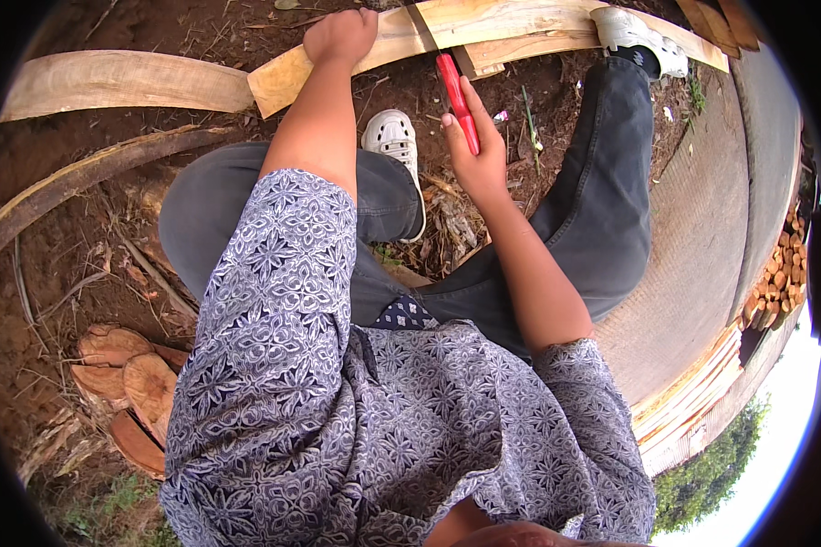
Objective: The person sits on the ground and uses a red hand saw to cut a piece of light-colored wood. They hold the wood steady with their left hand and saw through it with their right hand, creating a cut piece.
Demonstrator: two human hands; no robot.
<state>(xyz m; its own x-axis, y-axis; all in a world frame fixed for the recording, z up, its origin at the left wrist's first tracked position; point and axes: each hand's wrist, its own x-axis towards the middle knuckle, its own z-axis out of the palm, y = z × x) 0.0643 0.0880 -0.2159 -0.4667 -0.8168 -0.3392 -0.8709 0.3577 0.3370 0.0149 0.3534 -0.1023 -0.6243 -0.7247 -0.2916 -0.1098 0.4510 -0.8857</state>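
Brown, littered earth (pixel 55 301) spreads under the whole scene, scattered with twigs, dry chips and bits of green. Along the far side runs a long, pale, smooth-faced wooden plank (pixel 392 36), and that's where both hands are busy. Over on its left part sits the bare left hand (pixel 340 36), fingers curled at the plank's upper edge; the fingertips are hidden, so I can't tell how tightly they close.

Now the right hand (pixel 480 150): fingers wrapped narrow around a hand tool with a glossy red handle (pixel 456 96), thumb on the near side, index finger stretched along it. Its thin, dark blade (pixel 423 25) lies right across the plank, between the left hand and the right foot; how deep it sits can't be made out. That foot, in a white perforated clog (pixel 639 38), rests over the plank's right part, while the matching left clog (pixel 392 137) stands on the soil nearer the body.

Just beside the plank's left end, another broad, pale board (pixel 128 82) continues the line, with a curved, bark-edged brown slab (pixel 91 178) below it. Lower left, reddish-brown chopped logs (pixel 146 387) lie heaped; far right, cut firewood (pixel 780 269) is stacked.
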